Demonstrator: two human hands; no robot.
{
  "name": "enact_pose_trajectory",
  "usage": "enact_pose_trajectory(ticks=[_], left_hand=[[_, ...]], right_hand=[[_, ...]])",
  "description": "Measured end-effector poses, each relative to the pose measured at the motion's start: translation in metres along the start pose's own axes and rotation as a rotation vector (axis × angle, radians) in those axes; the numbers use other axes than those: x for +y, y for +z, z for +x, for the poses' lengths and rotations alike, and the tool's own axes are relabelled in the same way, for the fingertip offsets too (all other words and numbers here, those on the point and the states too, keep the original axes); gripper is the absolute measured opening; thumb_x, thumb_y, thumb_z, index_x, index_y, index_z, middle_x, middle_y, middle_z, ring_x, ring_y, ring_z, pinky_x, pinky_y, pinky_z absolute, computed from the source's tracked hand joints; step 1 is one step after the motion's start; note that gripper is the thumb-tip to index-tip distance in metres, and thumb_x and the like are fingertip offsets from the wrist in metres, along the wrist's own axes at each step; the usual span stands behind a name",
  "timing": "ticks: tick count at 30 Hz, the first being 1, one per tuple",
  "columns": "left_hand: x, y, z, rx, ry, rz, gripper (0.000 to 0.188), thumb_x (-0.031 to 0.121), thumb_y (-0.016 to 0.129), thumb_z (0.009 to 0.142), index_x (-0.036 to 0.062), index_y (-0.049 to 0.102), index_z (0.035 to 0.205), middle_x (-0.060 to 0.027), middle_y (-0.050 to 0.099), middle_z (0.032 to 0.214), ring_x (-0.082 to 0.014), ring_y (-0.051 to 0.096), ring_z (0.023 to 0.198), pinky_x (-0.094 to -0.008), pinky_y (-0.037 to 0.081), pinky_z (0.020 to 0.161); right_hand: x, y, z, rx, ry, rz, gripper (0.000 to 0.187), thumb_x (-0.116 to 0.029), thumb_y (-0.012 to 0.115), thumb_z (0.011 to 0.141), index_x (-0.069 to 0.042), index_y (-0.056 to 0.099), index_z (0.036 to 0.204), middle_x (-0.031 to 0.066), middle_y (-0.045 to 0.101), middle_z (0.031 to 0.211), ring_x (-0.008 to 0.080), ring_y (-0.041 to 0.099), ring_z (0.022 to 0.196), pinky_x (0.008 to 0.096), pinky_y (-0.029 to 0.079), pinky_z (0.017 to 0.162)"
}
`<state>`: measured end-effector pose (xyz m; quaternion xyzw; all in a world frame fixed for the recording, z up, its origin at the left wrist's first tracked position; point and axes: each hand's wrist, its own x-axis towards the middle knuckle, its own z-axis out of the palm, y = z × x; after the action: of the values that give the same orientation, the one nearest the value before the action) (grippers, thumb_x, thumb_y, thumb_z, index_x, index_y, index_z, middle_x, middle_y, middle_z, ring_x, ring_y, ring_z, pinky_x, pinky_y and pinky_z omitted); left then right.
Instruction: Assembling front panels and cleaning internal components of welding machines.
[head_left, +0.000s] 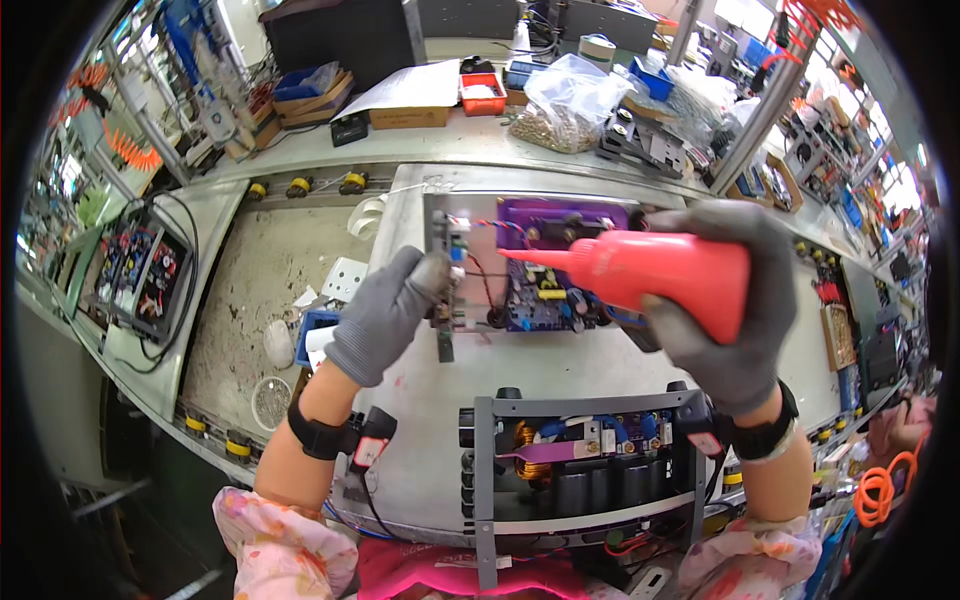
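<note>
My gloved right hand [725,365] is closed around a red squeeze bottle [665,270], held tilted sideways. Its thin nozzle points left, over a circuit board assembly [545,300] with purple and blue boards and red and blue wires. At that assembly's left end, my gloved left hand [385,315] pinches the upright end panel [445,325] between thumb and fingers. Closest to my body, a grey metal frame [485,470] contains black capacitors, a copper coil [532,450] and a purple strip. Part of the assembly's right side is hidden behind the bottle and right hand.
A metal work plate [400,420] lies under the assembly. Left of it are a blue bin [315,335], a round dish [271,402] and white scraps. Another wired unit [140,270] stands far left. The back shelf carries a red tray [483,95] and a plastic bag of small parts [560,120].
</note>
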<state>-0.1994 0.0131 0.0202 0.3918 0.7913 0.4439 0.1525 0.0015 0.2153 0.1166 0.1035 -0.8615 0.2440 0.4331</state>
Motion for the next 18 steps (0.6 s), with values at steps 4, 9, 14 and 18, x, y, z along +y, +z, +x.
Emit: enact_pose_trajectory(ticks=[4, 9, 14, 18], left_hand=[[0.015, -0.004, 0.008, -0.005, -0.067, -0.004, 0.053, 0.053, 0.04, 0.095, 0.0029, 0.055, 0.104, -0.0111, 0.052, 0.062, -0.0195, 0.052, 0.053, -0.0331, 0.042, 0.05], [0.013, 0.0, 0.003, -0.001, -0.181, -0.053, 0.056, 0.055, 0.037, 0.095, 0.0033, 0.054, 0.108, -0.0062, 0.05, 0.061, -0.0138, 0.049, 0.048, -0.0273, 0.041, 0.046], [0.012, 0.001, 0.002, -0.005, -0.097, -0.041, 0.053, 0.053, 0.035, 0.096, 0.003, 0.052, 0.101, -0.006, 0.052, 0.062, -0.013, 0.05, 0.048, -0.028, 0.041, 0.046], [0.009, 0.003, 0.003, -0.002, -0.102, -0.058, 0.055, 0.057, 0.033, 0.095, 0.0081, 0.054, 0.11, -0.0008, 0.055, 0.062, -0.0055, 0.047, 0.048, -0.0201, 0.034, 0.042]], right_hand=[[0.028, 0.022, -0.003, 0.029, -0.023, 0.012, 0.055, -0.003, 0.077, 0.065, -0.004, 0.048, 0.112, 0.012, 0.06, 0.105, 0.0202, 0.062, 0.095, 0.0328, 0.051, 0.08], [0.04, 0.049, 0.005, 0.008, -0.115, 0.159, 0.05, -0.008, 0.078, 0.063, -0.004, 0.053, 0.106, 0.0119, 0.061, 0.096, 0.0301, 0.064, 0.083, 0.0349, 0.053, 0.072], [0.038, 0.055, 0.009, 0.017, -0.156, 0.139, 0.048, -0.009, 0.078, 0.065, -0.004, 0.053, 0.106, 0.0121, 0.061, 0.095, 0.0296, 0.064, 0.083, 0.0349, 0.053, 0.071], [0.035, 0.052, 0.007, -0.006, -0.13, 0.12, 0.049, -0.009, 0.078, 0.065, -0.004, 0.053, 0.107, 0.0129, 0.062, 0.096, 0.0303, 0.063, 0.085, 0.0357, 0.053, 0.072]])
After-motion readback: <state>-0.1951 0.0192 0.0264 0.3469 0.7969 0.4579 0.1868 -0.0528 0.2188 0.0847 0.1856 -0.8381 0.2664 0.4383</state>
